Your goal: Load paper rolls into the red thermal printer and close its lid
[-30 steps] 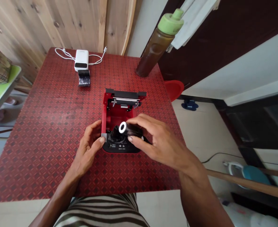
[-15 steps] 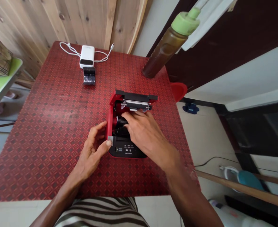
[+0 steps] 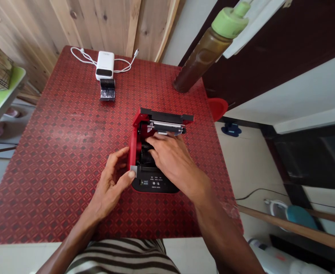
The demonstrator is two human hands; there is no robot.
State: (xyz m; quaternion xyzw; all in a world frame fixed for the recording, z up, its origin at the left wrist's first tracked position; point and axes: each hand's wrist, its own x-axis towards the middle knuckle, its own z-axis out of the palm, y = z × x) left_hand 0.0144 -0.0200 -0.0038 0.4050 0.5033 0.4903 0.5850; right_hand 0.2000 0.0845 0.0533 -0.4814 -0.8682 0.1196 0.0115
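Note:
A red and black label printer point(image 3: 148, 168) lies on the table with its lid point(image 3: 167, 116) raised. My left hand point(image 3: 113, 175) steadies it, thumb on the grey front-left corner and fingers along the red left side. Inside the open compartment, my right hand point(image 3: 173, 156) has its fingers curled round a black roll point(image 3: 146, 156). The hand covers the roll's right part, and its fingertips are partly hidden. Small buttons and a little display show on the black front panel.
The red patterned table point(image 3: 56, 152) holds a white power bank point(image 3: 105, 64) with a white cable, and a black curled strip point(image 3: 107, 90) beside it. A tall brown bottle point(image 3: 204, 57) with a green lid stands at the back right. Beyond the right edge is a red stool point(image 3: 218, 108).
The black roll has shifted slightly in the compartment under my right fingers. My left hand keeps its place on the printer, and the view has tilted a little.

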